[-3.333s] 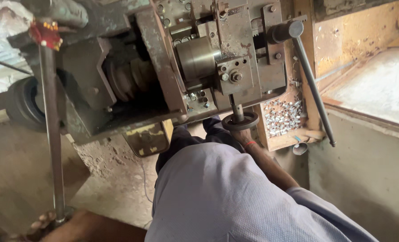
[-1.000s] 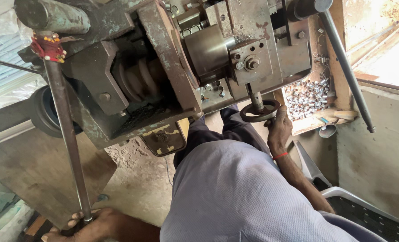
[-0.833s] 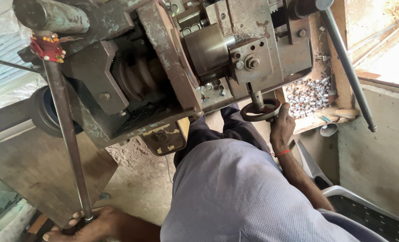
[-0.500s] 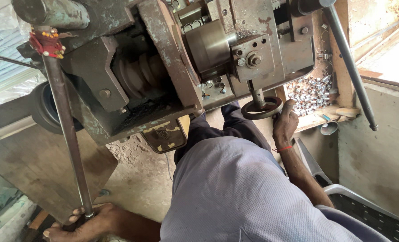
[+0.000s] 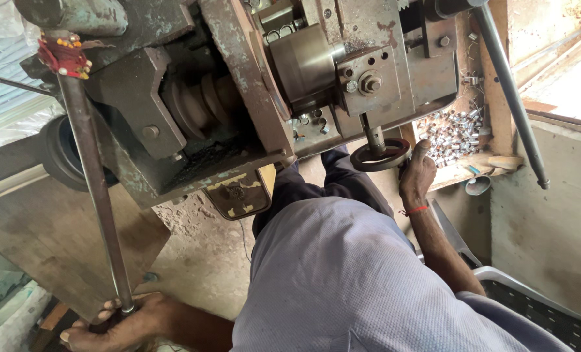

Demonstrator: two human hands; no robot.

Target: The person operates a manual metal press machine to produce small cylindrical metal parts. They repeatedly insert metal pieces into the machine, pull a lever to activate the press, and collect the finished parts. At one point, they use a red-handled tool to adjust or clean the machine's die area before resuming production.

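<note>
View, single: head-worn camera, looking steeply down and forward over the wearer's own torso and lap. Range: close. The machine body (image 5: 251,85) fills the upper frame; the long steel lever (image 5: 91,189) runs down the left side; the floor (image 5: 199,254) lies below. Right edge: the wall (image 5: 551,215). No second view.

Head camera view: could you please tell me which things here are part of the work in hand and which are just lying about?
In hand:
- long steel rod, its lower end gripped by the left hand
- small black handwheel under the machine, touched by the right hand

Lying about:
- pile of small metal sleeves in the wooden tray
- long lever bar
- white plastic chair
</note>
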